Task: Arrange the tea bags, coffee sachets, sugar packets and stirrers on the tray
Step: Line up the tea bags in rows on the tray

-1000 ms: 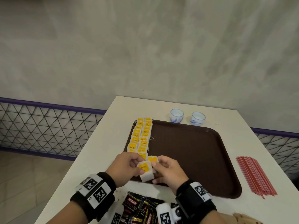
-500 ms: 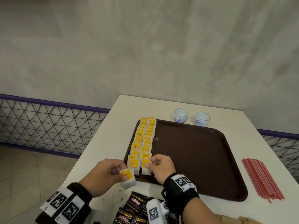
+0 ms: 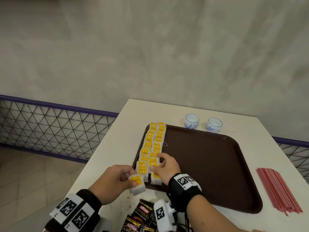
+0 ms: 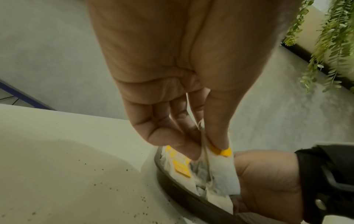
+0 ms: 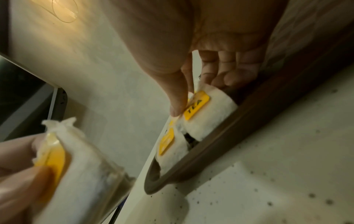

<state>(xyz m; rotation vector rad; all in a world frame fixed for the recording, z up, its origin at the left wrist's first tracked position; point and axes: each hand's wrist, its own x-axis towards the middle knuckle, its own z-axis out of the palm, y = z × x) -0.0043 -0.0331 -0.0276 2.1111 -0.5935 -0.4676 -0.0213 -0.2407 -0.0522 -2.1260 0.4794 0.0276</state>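
Observation:
A brown tray (image 3: 209, 164) lies on the white table, with two rows of yellow-tagged tea bags (image 3: 154, 141) along its left side. My right hand (image 3: 156, 162) is at the near end of the right row. There its thumb and fingers pinch the top of a tea bag tagged TEA (image 5: 199, 106) that lies against the tray's front rim. My left hand (image 3: 128, 179) pinches another tea bag (image 3: 137, 184) by its yellow tag, held just off the tray's front left corner. In the left wrist view this bag (image 4: 222, 174) hangs from the fingertips.
Black coffee sachets (image 3: 142, 215) lie at the table's near edge, between my wrists. Red stirrers (image 3: 277, 190) lie in a bundle right of the tray. Two small white cups (image 3: 192, 121) (image 3: 214, 124) stand behind the tray. The table's left edge drops beside my left hand.
The hands were together over the tray's front edge with two tea bags. The right hand has brought its bag down onto the right row; the left has drawn back with its bag.

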